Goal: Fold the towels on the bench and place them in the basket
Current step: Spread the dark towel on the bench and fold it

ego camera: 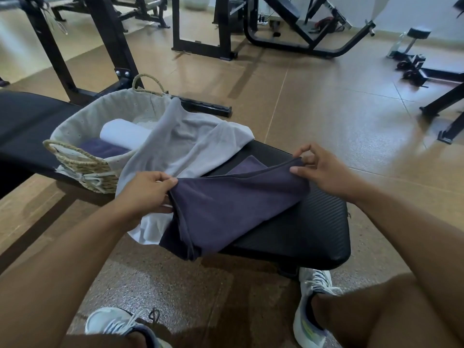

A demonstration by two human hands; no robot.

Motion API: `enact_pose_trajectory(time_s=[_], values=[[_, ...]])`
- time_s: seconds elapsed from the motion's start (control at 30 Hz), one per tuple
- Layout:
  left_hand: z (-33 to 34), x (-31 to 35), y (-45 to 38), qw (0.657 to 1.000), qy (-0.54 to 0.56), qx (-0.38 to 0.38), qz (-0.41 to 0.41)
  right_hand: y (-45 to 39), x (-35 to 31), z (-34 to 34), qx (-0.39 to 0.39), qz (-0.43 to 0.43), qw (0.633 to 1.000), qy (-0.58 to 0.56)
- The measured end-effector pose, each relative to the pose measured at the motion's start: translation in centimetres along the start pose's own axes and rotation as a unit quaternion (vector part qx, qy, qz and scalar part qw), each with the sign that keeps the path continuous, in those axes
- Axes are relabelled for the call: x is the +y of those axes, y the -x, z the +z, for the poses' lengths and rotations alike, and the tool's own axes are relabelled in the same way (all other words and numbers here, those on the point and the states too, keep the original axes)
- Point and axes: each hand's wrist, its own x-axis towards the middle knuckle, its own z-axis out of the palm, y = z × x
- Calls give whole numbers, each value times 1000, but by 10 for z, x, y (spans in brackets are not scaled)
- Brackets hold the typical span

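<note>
Holding the dark purple towel (226,204) by 2 corners, you've got it half lifted off the black bench (308,222). Your left hand (145,194) has its fingers curled around the near-left corner, thumb on top, with cloth hanging down off the bench edge below it. Your right hand (324,169) pinches the far-right corner between thumb and forefinger, the other fingers raised and spread a bit. Both arms reach forward and inward, the left wrist lower than the right. Under your left hand a light grey towel (185,144) sprawls from the bench up over the rim of the woven basket (80,162). Inside the basket sits a white rolled towel (123,136) on what looks like another dark purple one (100,148), though it's mostly hidden.
</note>
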Motion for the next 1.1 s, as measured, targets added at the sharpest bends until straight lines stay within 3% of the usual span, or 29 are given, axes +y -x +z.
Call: enact_pose_trajectory(time_s=[0.37,0.7,1.1], values=[[4,-1,-8,1000,-3,9,-8,1,-6,-9,59,-31,998,-7],[6,-4,-11,1000,-12,2,2,6,-4,-15,52,11,999,5],[10,3,-7,999,7,-5,44,7,3,-18,74,68,989,-105]])
